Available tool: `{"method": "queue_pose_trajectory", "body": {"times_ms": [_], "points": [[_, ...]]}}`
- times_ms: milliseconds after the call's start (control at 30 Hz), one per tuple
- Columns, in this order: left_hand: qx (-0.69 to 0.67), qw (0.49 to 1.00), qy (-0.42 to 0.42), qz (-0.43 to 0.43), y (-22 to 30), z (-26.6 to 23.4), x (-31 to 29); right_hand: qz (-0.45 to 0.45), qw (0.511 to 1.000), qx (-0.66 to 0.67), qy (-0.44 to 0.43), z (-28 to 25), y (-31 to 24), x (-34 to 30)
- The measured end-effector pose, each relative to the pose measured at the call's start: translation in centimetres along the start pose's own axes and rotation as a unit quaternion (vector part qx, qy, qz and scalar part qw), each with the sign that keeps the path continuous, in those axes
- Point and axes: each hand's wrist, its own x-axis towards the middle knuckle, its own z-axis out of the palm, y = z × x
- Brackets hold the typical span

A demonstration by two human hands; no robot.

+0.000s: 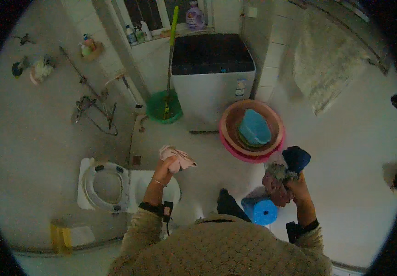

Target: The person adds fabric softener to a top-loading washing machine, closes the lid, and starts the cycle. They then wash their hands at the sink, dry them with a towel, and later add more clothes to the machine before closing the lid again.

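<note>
My left hand (165, 170) is closed round a crumpled pale pink cloth (178, 157), held out over the floor near the toilet. What kind of garment it is, I cannot make out. In my right hand (298, 188) is a bunch of small cloth items: a dark navy piece (296, 158) at the top, a grey one (281, 171) in the middle and a dull mauve one (277, 191) hanging below. Just beyond this bunch stand stacked basins, a peach one (227, 133) inside a pink one (253, 159), with a light blue basket (256, 127) in them.
A top-loading washing machine (207, 99) with a dark lid stands ahead. Left of it, a green basin (152, 108) holds a yellow-handled mop (174, 27). The toilet (85, 186) is at my left. A blue round-topped object (259, 211) stands by my foot. A towel (325, 57) hangs at right.
</note>
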Motion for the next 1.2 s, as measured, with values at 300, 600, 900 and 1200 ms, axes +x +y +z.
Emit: {"method": "queue_pose_trajectory", "body": {"times_ms": [300,600,900,1200], "points": [[0.017,0.998,0.021,0.048,2.1,2.3,1.5,-0.035,0.995,0.029,-0.093,-1.1,1.8,2.4],[0.018,0.997,-0.066,-0.035,1.6,7.9,5.2,0.019,0.999,-0.005,-0.049,-4.3,-1.1,-4.6],[-0.109,0.947,-0.269,-0.138,1.7,11.7,14.5,0.049,0.975,-0.051,0.211,-4.9,-2.1,-7.7],[0.109,0.954,-0.221,-0.169,7.4,8.4,14.1,0.029,0.962,0.051,0.269,1.1,-3.8,-8.9]]}}
